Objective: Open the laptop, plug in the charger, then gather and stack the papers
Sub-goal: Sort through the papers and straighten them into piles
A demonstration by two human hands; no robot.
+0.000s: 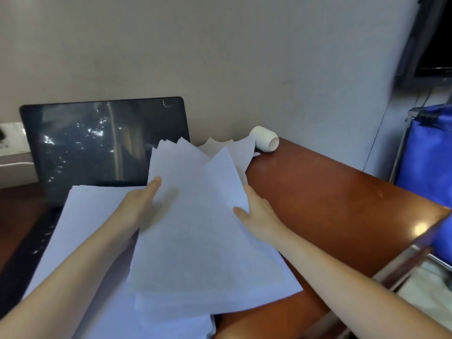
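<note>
1. Nearest, both forearms reach in from the bottom edge. Under them a flat pile [80, 216] of sheets lies across the keyboard half of the laptop [97, 143]; it looks like the base the rest will be stacked on
2. Just above that pile, the fanned papers [195, 216] are lifted and held from both sides
3. The left hand [140, 201] pinches the fan's left edge, thumb on top and the rest hidden beneath the sheets
4. The right hand [256, 211] grips the right edge, thumb laid on the top face and fingers [247, 192] running up along the border. Holding from two sides probably lets the person square the bundle before lowering it
5. The far corners of the fan splay at different angles, so the sheets are gathered but not yet aligned; stacking seems to be the step in hand
6. Behind the papers, the laptop stands open with its dark screen close to the wall, so that first step looks done
7. Left of the screen, a wall socket [9, 140] and a white cable [14, 164] show; whether the cable reaches the laptop cannot be told
8. At the back of the brown desk [330, 204], a white cup [265, 141] lies on its side near the fan's far tips
9. Far right, beyond the desk, hangs a blue bag [428, 167]
</note>
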